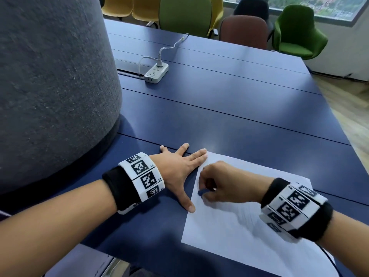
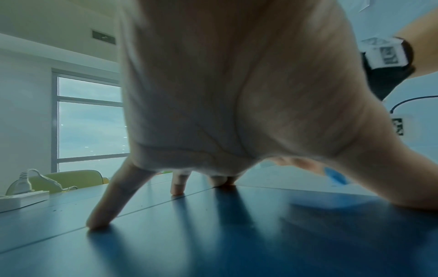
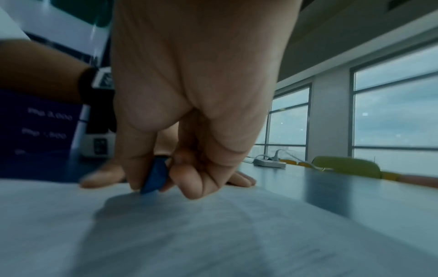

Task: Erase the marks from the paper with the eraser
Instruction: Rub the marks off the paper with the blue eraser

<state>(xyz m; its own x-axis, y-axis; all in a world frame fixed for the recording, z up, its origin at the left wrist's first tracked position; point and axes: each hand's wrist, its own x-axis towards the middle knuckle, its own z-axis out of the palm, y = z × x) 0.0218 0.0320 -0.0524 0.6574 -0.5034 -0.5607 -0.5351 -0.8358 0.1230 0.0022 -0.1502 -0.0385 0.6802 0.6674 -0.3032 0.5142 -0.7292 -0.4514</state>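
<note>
Dark blue tabletop (image 1: 229,100) in a room with tall windows, coloured chairs (image 1: 297,31) along the far edge, white power strip (image 1: 156,72) farther back. Left hand (image 1: 177,170) spread flat, fingers straight, pressing the tabletop and the near-left edge of the white paper (image 1: 249,226). Right hand (image 1: 221,182) curled, knuckles up, pinching the blue eraser (image 3: 155,176) between thumb and fingertips, its tip touching the paper.

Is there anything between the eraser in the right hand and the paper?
Nothing visible. The right hand pinches the blue eraser, whose lower end seems to touch the paper.
</note>
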